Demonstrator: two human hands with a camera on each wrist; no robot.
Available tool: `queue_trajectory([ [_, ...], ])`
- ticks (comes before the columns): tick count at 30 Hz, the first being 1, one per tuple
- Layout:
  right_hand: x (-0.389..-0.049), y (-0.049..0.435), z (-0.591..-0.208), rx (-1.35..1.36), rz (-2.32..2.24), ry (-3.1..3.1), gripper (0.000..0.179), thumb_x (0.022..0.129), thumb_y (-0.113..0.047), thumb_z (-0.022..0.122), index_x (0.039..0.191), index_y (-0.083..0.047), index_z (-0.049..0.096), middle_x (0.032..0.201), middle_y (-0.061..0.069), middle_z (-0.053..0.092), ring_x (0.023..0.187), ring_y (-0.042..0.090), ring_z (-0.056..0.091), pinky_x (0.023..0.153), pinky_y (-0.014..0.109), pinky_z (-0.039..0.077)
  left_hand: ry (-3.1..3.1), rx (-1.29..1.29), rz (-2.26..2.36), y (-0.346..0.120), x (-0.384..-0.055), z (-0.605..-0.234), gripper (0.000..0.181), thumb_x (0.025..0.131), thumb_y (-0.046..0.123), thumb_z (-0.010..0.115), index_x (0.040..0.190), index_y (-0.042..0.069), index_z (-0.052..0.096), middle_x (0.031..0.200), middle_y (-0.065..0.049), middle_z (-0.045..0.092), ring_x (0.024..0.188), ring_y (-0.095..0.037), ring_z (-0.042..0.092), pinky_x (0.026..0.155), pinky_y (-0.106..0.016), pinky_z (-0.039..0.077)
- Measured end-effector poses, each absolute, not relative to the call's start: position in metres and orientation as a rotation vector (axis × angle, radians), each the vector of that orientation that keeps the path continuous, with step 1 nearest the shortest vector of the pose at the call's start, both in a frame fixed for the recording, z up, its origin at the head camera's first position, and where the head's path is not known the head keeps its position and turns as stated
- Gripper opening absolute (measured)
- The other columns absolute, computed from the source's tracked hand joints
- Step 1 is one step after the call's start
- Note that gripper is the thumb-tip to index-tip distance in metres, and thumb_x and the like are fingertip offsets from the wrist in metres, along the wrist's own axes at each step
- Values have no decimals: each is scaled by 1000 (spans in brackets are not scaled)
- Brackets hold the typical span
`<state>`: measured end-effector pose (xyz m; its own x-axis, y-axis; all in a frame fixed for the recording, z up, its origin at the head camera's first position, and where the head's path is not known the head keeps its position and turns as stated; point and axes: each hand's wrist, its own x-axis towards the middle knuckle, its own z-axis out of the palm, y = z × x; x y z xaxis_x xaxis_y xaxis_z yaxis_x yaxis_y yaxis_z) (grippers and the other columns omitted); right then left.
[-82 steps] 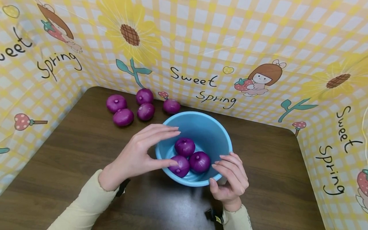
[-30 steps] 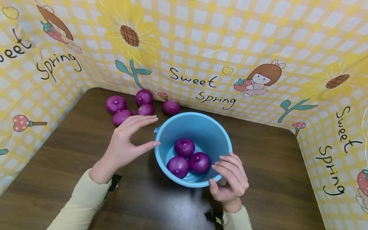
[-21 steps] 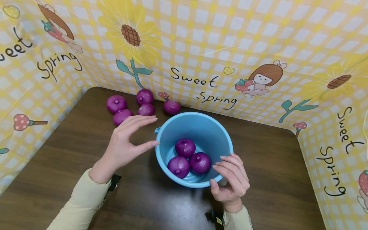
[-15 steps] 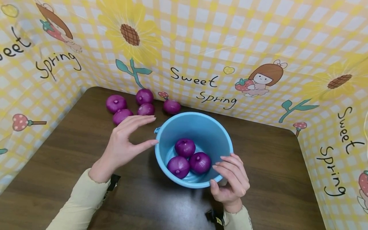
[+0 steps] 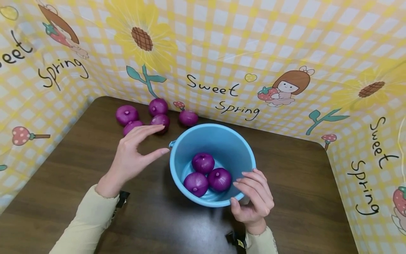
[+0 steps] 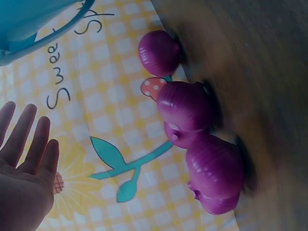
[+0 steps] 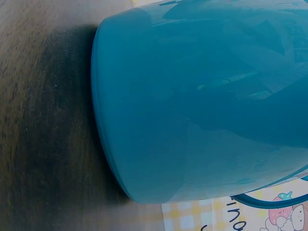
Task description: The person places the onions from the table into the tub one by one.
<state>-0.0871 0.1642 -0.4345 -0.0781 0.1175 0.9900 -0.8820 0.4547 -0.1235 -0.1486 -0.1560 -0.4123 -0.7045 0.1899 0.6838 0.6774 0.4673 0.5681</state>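
A blue bucket (image 5: 213, 130) stands on the table with three purple onions inside: a back one (image 5: 203, 163), a left one (image 5: 196, 184) and a right one (image 5: 219, 179). My right hand (image 5: 253, 195) grips its right rim, fingers over the edge and thumb at the front. In the right wrist view the bucket's wall (image 7: 192, 106) fills most of the frame. My left hand (image 5: 131, 155) is off the bucket's left side, thumb and fingers spread with nothing between them. Its fingertips overlap the nearest of several onions outside, one of which (image 5: 160, 121) shows behind them.
More purple onions lie at the back left, among them a far-left one (image 5: 127, 115), a back one (image 5: 158, 107) and one behind the bucket (image 5: 188, 118). A yellow checked cloth (image 5: 206, 53) rises behind and beside the brown table (image 5: 295, 183).
My left hand has come out from over the bucket and moved left, towards the onions on the table. The right hand and the bucket have kept their place.
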Motion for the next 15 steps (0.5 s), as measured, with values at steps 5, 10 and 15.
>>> queue_trajectory([
  [5,-87,165,-434,731,961,-1407,45,89,-37,74,69,4,72,67,16,68,68,36,66,92,47,54,-2203,-609,-1152,-168,-157,-421,59,79,33,90,130,10,71,130,-1,68,121,-27,60,106,-30,43],
  [10,-88,164,-433,738,961,-1397,46,89,-36,74,67,4,71,66,16,67,68,36,66,91,48,54,-2260,-349,-1117,-183,-169,-434,52,80,21,90,128,11,72,130,-1,67,124,-25,58,104,-41,43],
  [15,-88,163,-431,740,957,-1386,46,89,-36,74,67,4,71,65,16,66,67,36,65,90,47,54,-2270,-123,-1163,-195,-178,-441,51,83,29,88,128,14,72,132,-5,66,124,-30,57,102,-53,40],
])
